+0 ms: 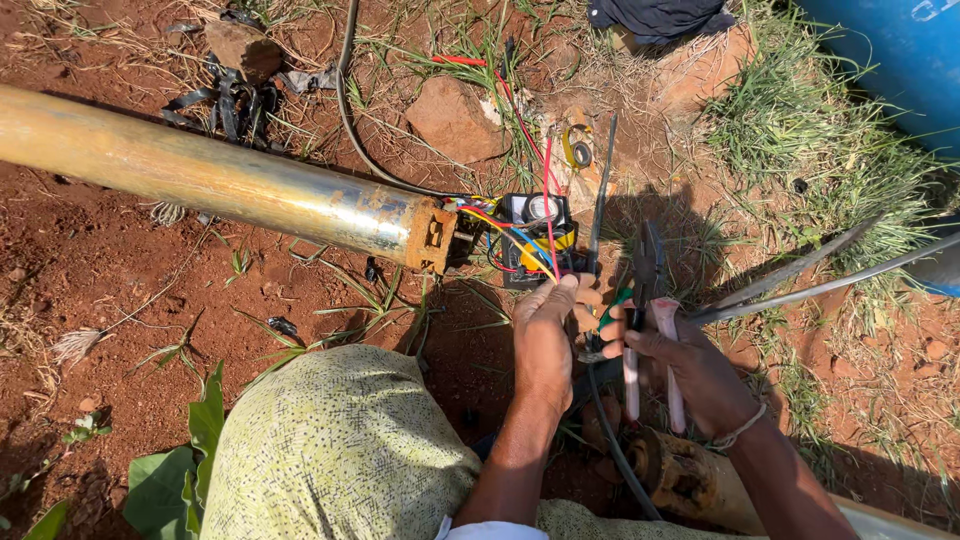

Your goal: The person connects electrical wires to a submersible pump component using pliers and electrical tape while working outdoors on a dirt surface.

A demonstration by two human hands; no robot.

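My left hand (548, 335) pinches a bundle of coloured wires (520, 238) that run from the end of a long brass-coloured metal cylinder (220, 178) lying on red soil. A small black and yellow meter (538, 215) sits just behind the wires. My right hand (690, 365) grips pliers (648, 300) with pink handles, jaws pointing up, right beside my left fingers. A thin dark probe (600, 195) rises between the two hands. A black cable (610, 430) passes under my hands.
My knee in green patterned cloth (340, 450) fills the lower middle. A rusty fitting (680, 480) lies below my right wrist. Rocks (455, 120), black tape scraps (225, 100), a blue drum (900, 60), grey rods (830, 280) and green leaves (180, 470) surround the spot.
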